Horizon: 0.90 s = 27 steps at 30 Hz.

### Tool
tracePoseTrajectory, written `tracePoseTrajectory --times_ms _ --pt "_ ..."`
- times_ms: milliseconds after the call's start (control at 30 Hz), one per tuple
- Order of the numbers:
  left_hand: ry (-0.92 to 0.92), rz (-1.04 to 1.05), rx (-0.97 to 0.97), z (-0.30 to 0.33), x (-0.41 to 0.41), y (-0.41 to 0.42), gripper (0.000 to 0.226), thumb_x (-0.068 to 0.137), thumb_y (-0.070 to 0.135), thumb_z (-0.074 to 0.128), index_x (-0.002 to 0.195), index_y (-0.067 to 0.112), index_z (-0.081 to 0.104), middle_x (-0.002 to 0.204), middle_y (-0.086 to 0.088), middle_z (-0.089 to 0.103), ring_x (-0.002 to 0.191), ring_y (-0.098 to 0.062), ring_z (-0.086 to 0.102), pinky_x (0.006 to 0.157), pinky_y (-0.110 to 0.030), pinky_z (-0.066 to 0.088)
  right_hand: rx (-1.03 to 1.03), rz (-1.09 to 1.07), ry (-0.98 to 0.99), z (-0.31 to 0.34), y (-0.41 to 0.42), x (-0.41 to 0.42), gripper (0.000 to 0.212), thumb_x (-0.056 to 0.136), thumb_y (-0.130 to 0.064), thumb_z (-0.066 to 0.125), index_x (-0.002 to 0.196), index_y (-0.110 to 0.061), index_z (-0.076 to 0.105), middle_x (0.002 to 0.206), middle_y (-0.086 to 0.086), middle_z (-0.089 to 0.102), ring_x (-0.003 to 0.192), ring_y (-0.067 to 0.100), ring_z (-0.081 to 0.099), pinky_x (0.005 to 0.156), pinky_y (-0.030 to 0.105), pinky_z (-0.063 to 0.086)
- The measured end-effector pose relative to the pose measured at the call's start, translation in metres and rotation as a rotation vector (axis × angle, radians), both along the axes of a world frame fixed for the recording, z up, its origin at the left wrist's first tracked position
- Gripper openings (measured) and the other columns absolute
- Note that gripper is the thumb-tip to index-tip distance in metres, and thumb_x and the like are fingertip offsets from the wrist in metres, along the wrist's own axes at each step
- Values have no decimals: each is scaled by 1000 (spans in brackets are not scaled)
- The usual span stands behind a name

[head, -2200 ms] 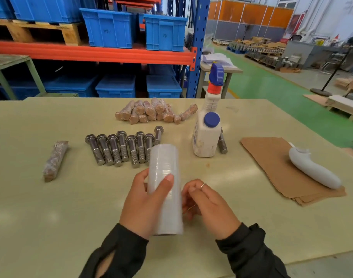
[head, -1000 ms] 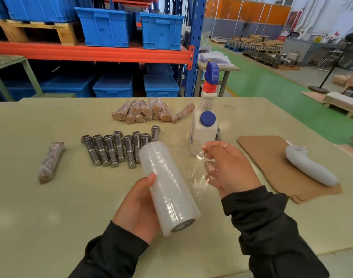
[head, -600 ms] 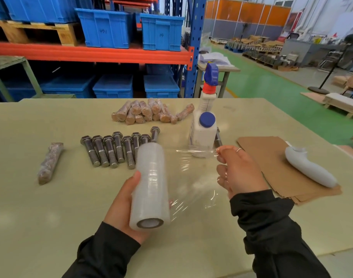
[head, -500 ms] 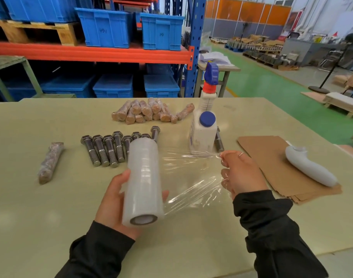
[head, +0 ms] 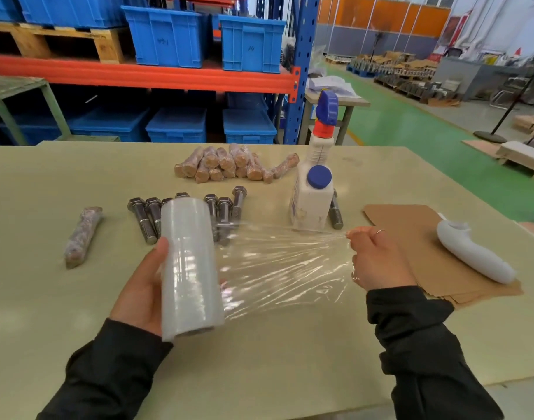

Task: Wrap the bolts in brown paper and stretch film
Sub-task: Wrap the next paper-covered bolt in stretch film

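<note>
Film (head: pixel 285 268) is stretching rightward off the stretch film roll (head: pixel 190 268), whose long axis is running away from the person. The left hand (head: pixel 141 289) is curling round that roll, and the right hand (head: pixel 377 259) is pinching the sheet's free edge. The bolts (head: pixel 187 216) are lying beyond the roll, nearer the left hand, and the brown paper (head: pixel 411 231) is sitting beside the right.

We are in a warehouse or factory hall. Blue crates (head: pixel 168 34) fill steel pallet racking (head: pixel 138 75), and a green-painted floor (head: pixel 417 140) runs past stacked goods.
</note>
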<state>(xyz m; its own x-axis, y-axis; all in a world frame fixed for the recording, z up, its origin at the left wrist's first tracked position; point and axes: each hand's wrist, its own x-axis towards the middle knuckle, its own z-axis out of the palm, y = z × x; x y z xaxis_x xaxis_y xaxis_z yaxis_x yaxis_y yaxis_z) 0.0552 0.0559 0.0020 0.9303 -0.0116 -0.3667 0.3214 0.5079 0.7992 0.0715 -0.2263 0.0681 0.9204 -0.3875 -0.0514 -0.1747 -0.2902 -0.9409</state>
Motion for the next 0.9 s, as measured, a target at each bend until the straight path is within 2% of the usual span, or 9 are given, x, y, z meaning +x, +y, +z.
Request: tracePoseTrajectory --times_ms 100,200,267,333,500,600,667,767,900 --pt "-5 46 128 14 1 0 67 64 60 71 116 20 59 119 -17 63 110 -37 59 99 -58 39 -424 58 99 -11 -3 2 17 95 -15 40 94 -12 57 86 -1 57 76 15 50 66 23 33" --pt "38 88 409 29 5 -13 55 68 63 64 96 16 60 96 -14 68 88 -34 65 85 -48 50 -734 157 374 -30 9 4 21 94 -8 38 112 -3 48 107 13 60 98 30 57 77 28 40" --pt "29 85 583 34 9 -25 40 84 55 53 79 15 55 78 -8 63 72 -27 61 71 -34 48 -805 144 439 -40 14 6 28 92 -7 36 119 -3 42 112 16 58 101 33 58 78 31 43" --pt "30 49 750 36 13 -35 40 92 48 43 72 14 52 75 -8 58 71 -26 56 71 -33 43 -825 121 449 -44 13 9 31 92 -8 36 122 -4 41 111 15 58 99 33 58 77 32 43" --pt "77 25 1121 23 16 -38 55 93 52 36 110 0 46 86 -10 55 71 -24 52 55 -30 33 -887 15 461 -39 2 6 32 90 -10 38 122 -6 43 118 15 52 108 33 51 86 35 42" --pt "92 5 1172 26 15 -43 53 94 52 34 117 4 35 91 -9 54 69 -21 50 55 -30 33 -905 12 59 -37 10 4 39 87 -4 42 125 -7 49 128 12 45 117 29 40 94 31 36" --pt "101 -29 1237 27 17 -46 57 94 52 34 121 2 35 105 -16 54 77 -27 54 61 -31 36 -839 264 -205 -38 27 9 41 93 -10 40 134 -11 44 144 8 34 133 24 27 107 24 21" --pt "120 -91 1368 26 18 -46 61 93 53 34 119 -1 44 118 -21 48 95 -36 54 70 -33 37 -924 699 -33 -52 48 15 56 99 -39 27 149 -21 10 157 0 -2 144 18 -7 114 29 -1" --pt "128 -151 1399 25 18 -36 60 93 54 30 112 2 50 110 -18 53 84 -28 54 63 -30 36 -1064 763 139 -75 39 18 69 92 -61 15 148 -25 -7 155 -3 -15 142 14 -18 110 28 -11"
